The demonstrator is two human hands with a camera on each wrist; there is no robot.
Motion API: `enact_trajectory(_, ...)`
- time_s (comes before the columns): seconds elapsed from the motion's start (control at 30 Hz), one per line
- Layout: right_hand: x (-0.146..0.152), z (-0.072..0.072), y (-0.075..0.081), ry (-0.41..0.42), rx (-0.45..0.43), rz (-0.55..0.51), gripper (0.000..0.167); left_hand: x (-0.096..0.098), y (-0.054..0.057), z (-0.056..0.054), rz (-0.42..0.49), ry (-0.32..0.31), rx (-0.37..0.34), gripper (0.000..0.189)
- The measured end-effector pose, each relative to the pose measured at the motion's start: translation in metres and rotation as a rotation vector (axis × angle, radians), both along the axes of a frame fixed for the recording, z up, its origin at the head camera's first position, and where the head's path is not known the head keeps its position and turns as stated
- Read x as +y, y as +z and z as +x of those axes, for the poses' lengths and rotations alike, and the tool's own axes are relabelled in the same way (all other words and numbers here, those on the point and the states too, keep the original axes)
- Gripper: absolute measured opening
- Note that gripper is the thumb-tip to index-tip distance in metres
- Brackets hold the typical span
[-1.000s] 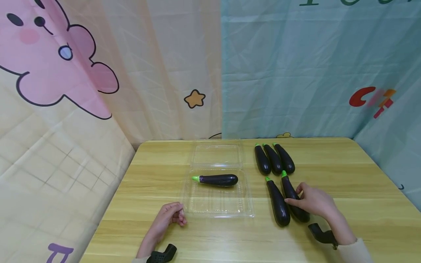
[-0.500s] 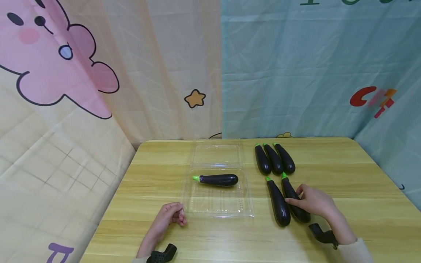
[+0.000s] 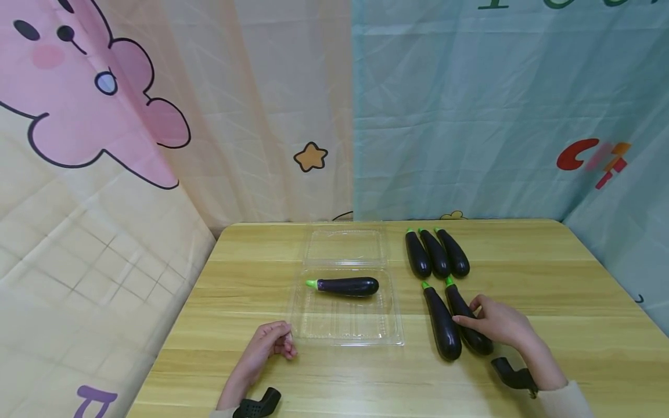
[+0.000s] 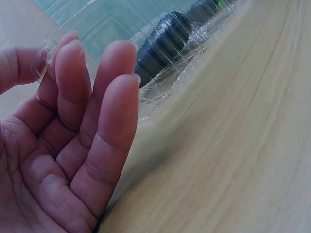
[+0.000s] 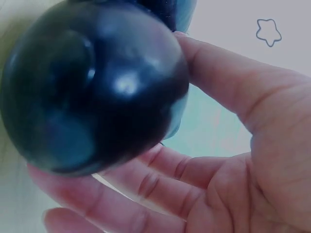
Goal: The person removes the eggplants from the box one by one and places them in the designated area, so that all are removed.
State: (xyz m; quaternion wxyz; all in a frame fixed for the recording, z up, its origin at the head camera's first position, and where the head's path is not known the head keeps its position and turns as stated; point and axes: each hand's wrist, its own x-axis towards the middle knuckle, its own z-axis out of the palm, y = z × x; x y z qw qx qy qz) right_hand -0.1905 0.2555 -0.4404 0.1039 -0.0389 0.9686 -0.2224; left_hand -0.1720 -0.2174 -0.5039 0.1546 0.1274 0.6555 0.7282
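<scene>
A clear plastic clamshell box lies with its lid folded back, and one eggplant rests crosswise inside it. At the box's near left corner my left hand pinches the rim between thumb and index finger, the other fingers loosely bent. My right hand grips another eggplant around its body, thumb on one side and fingers on the other. That eggplant seems to lie on the table, green stem pointing away. Just left of it lies a further eggplant, close to my right thumb.
Three eggplants lie side by side farther back, right of the box lid. Everything is on a light wooden table. Printed curtains hang behind and beside it.
The stem end of the gripped eggplant has shifted slightly toward me and to the left. My left hand and the box stay in place.
</scene>
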Motion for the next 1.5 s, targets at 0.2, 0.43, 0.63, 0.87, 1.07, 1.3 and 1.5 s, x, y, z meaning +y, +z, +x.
enact_trajectory(0.2,-0.0003,-0.0002,-0.0011,0.006,-0.018,-0.014,0.060,0.0000,-0.0001,0.0003,0.004,-0.004,0.002,0.031)
enact_trajectory(0.43,0.0004,0.0001,-0.0010,0.003,-0.026,-0.013,0.061,0.0003,0.0000,0.0006,0.005,0.002,-0.009,0.030)
enact_trajectory(0.63,0.0035,0.0021,-0.0015,-0.016,-0.037,0.001,0.065,0.0004,0.0001,0.0013,0.002,0.004,-0.014,0.030)
enact_trajectory(0.87,0.0066,0.0007,-0.0014,-0.014,-0.039,0.022,0.072,0.0003,0.0011,0.0015,-0.001,0.006,-0.015,0.030)
enact_trajectory(1.07,0.0071,-0.0012,-0.0022,-0.010,-0.037,0.030,0.072,0.0006,0.0022,0.0012,-0.002,0.005,-0.020,0.030)
enact_trajectory(1.3,0.0081,-0.0028,-0.0002,-0.016,-0.032,0.048,0.073,0.0003,0.0018,0.0008,0.005,0.003,-0.022,0.030)
enact_trajectory(1.5,0.0093,-0.0039,0.0020,-0.016,-0.018,0.061,0.076,0.0001,0.0006,-0.0001,0.010,0.000,-0.020,0.031)
